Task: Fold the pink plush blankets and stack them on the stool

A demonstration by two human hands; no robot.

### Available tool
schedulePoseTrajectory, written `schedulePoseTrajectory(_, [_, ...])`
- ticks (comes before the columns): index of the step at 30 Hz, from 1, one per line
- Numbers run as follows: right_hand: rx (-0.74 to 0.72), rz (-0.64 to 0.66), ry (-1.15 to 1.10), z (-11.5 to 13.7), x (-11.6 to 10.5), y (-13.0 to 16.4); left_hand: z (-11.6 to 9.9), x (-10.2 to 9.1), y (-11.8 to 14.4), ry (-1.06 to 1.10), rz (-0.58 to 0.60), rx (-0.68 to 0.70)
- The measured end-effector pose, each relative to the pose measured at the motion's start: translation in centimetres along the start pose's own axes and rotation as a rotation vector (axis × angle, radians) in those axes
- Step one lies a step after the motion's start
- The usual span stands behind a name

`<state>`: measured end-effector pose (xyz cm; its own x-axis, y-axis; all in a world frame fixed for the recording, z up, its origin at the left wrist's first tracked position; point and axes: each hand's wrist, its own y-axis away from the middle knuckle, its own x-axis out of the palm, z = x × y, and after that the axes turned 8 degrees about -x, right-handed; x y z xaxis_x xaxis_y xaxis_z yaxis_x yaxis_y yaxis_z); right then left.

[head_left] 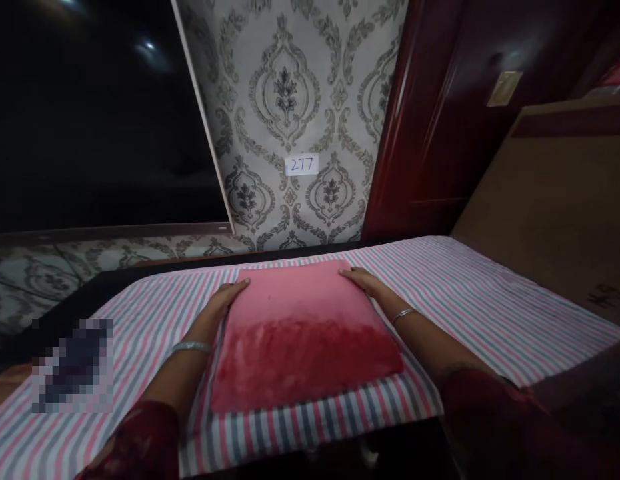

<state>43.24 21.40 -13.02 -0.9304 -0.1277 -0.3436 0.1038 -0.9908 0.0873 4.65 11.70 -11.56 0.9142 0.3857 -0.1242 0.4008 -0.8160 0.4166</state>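
**Head view: both hands on pink cushion, on striped bed**

Head cam, single view.

- L hand: arm stretched fwd, palm down, fingers together and flat along the left edge of the pink cushion, tips near its far-left corner. Not clamped; resting/pressing on the edge. Bangle at wrist, dark red sleeve at forearm.
- R hand: arm stretched fwd from lower right, palm down, fingers extended on the far-right corner of cushion. Flat contact, no closed grip seen. Thin bangle at wrist.
- Cushion: lies flat at mid-bed, near the near edge; far half lit paler pink, near half deeper red. Sits on the striped bedsheet.
- Edges/room: near edge of bed just below cushion, sheet hangs over it. Open sheet to L and R of cushion, wider on R. Far edge of bed close to the patterned wall; paper label "277" on it. Dark panel to far L, dark red door far R, brown board beside bed's R side.
- Blurred patch on sheet at L, can't tell what.
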Motion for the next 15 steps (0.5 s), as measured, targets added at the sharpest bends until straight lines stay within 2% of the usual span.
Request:
schedulePoseTrajectory(4, [0.112,0.070,-0.112,0.7,0.4,0.4,-0.7,0.5,0.1,0.004,0.050,-0.034])
schedulePoseTrajectory(8, [0.134,0.124,-0.201,1.7,0.5,1.6,-1.8,1.1,1.3,0.074,0.073,-0.007])
schedulePoseTrajectory(12, [0.042,0.048,-0.268,3.7,0.1,2.3,-3.9,1.2,3.5,0.150,0.080,0.103])
schedulePoseTrajectory(15, [-0.103,-0.022,-0.343,6.8,-1.4,2.4,-6.9,0.5,5.7,0.213,0.069,0.245])
